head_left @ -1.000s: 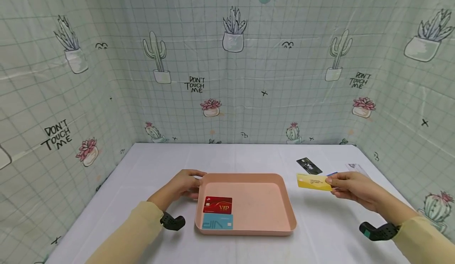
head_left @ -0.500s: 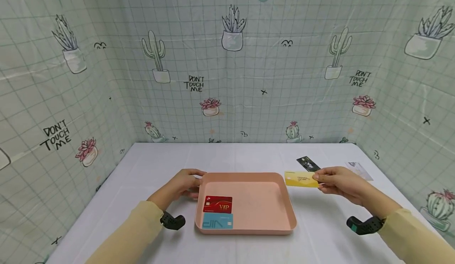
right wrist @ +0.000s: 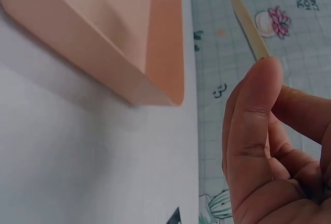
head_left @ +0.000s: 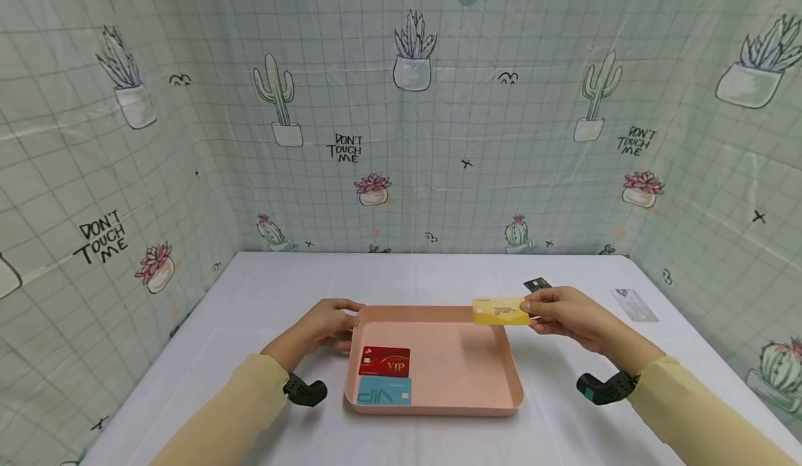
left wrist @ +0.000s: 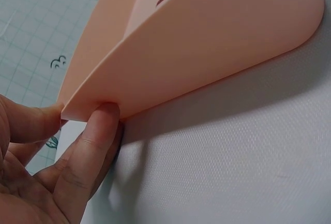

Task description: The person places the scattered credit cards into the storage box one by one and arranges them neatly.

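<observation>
A pink rectangular tray (head_left: 451,365) lies on the white table. Inside it, at the left, are a red VIP card (head_left: 385,361) and a light blue card (head_left: 384,390) below it. My left hand (head_left: 324,323) holds the tray at its back left corner; in the left wrist view, fingertips (left wrist: 105,115) press the outer wall beside the corner. Between thumb and fingers, my right hand (head_left: 567,316) pinches a yellow card (head_left: 498,311) above the tray's back right corner. The right wrist view shows this yellow card (right wrist: 247,19) edge-on, raised off the table.
A black card (head_left: 537,284) lies behind the right hand, partly covered by it. Farther right on the table is a pale, greyish card (head_left: 634,305). A patterned cloth (head_left: 438,125) hangs behind and at both sides of the table.
My right hand has carried the yellow card leftward, from the table's right side to over the tray's back right corner. The left hand and tray have stayed put.
</observation>
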`<state>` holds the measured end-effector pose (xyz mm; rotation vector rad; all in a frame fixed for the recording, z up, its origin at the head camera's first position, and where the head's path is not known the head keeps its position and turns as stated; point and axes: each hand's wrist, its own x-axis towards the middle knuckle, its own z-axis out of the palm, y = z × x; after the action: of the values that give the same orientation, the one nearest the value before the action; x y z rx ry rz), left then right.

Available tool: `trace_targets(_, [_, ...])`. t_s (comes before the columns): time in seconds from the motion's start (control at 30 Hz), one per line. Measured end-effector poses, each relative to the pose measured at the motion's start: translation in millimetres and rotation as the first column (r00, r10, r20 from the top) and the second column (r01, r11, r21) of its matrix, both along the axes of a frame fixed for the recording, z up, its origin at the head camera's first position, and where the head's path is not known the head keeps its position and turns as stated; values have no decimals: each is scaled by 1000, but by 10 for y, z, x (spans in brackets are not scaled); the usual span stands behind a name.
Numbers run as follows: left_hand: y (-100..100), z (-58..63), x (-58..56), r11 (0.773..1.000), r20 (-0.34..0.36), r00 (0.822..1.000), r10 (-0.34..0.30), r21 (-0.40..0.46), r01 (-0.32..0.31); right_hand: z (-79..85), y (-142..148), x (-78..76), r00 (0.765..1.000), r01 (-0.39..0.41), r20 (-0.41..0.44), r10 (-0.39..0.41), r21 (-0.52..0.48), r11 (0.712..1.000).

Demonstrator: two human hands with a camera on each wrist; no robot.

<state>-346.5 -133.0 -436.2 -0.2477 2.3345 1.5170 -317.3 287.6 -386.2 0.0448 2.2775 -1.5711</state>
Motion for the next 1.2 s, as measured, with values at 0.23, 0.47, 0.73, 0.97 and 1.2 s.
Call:
trace_targets(0.23, [5,0,18,1000,-12,1000,-4,-13,4,-31,-294,-71,1000,-15,10,16,-63,998])
trace_targets(0.47, [4,-13,25,1000,-15,1000,-8,-10,8,-115,-536,-151,1000,-7,20,8,-79,997])
trace_targets(0.73, [5,-17,14,1000,-14,1000,-5,-16,4,-238,-747,-249,999,3,40,2,-135,991])
trace_targets(0.97, [5,-19,21,1000,-9,1000,-1,-16,1,-333,-923,-280,998,15,60,-5,-164,986])
trace_targets(1.2, [2,-22,15,1000,-5,1000,-4,-12,4,-416,-1065,-283,999,-12,41,15,-76,997])
